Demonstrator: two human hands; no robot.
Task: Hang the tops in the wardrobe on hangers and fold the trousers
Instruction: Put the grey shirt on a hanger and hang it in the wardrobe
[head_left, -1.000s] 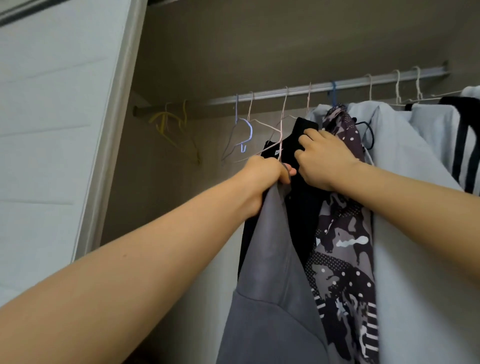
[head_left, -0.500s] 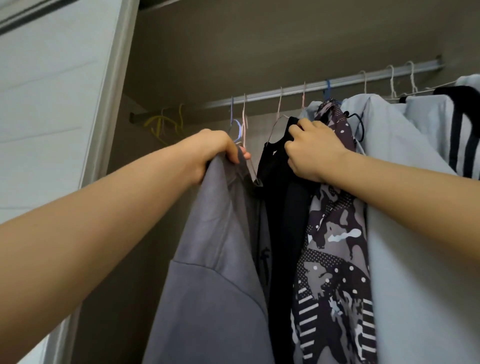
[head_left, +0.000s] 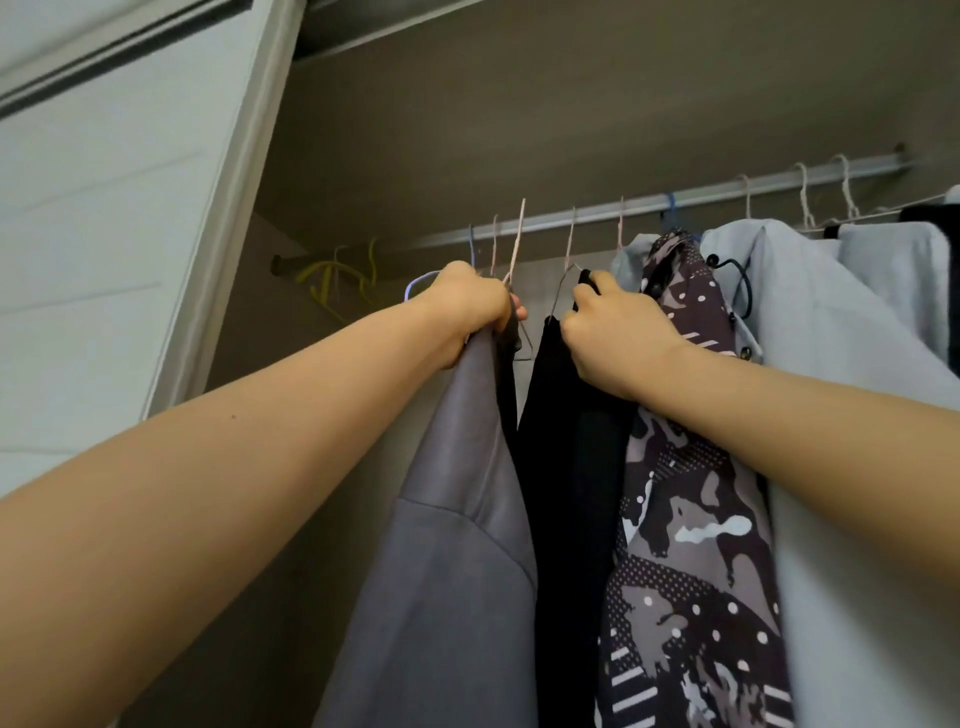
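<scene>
My left hand (head_left: 475, 306) grips the neck of a grey top (head_left: 447, 545) together with its pink wire hanger (head_left: 516, 244), whose hook is raised just below the metal rail (head_left: 675, 200). The grey top hangs down from that hand. My right hand (head_left: 613, 332) grips the shoulder of a black top (head_left: 566, 467) that hangs on a hanger to the right. Beside it hang a patterned dark top (head_left: 691, 519) and a pale blue top (head_left: 841, 467).
Empty yellow hangers (head_left: 332, 280) hang at the rail's left end, with a few pink and blue hooks between them and my left hand. The white sliding door (head_left: 130, 208) stands to the left. More clothes fill the rail's right side.
My left hand has carried the grey top and hanger leftwards and upwards, away from the black top, up to the rail. My right hand has stayed on the black top.
</scene>
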